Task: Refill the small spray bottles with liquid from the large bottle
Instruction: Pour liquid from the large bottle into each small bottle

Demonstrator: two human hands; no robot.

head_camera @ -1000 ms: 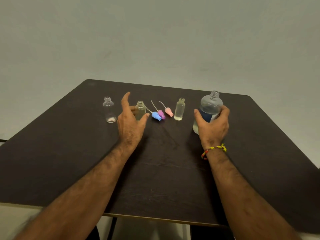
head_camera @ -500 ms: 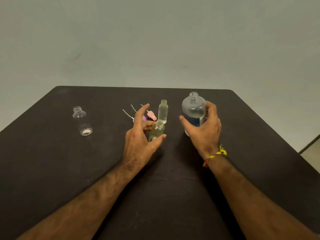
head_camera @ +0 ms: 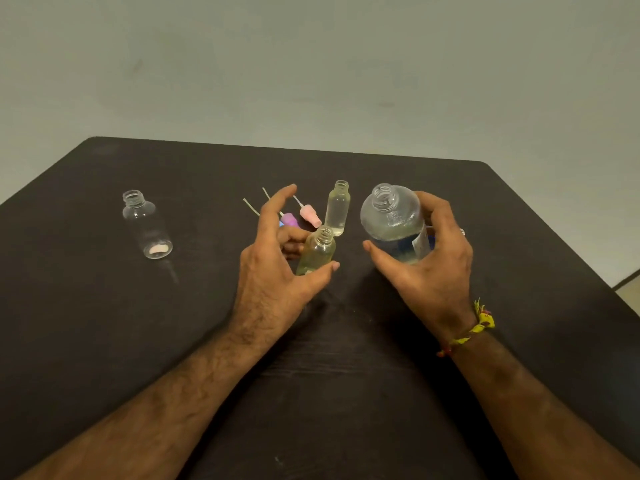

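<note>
My left hand (head_camera: pixel 273 268) holds a small open bottle (head_camera: pixel 317 252) of yellowish liquid between thumb and fingers, index finger raised. My right hand (head_camera: pixel 429 268) grips the large clear bottle (head_camera: pixel 391 220), uncapped and part full, with its neck tilted left toward the small bottle. A second small bottle (head_camera: pixel 338 209) with clear liquid stands upright just behind them. Far to the left stands an empty small bottle (head_camera: pixel 147 225). All sit on the dark table (head_camera: pixel 104 323).
Loose spray caps with dip tubes lie behind my left hand: a pink one (head_camera: pixel 310 215), a purple one (head_camera: pixel 289 219), and a blue one mostly hidden by my fingers. A grey wall rises behind the table's far edge.
My left hand has taken the yellowish small bottle from the row and drawn it nearer. My right hand has brought the large bottle leftward and tilted it.
</note>
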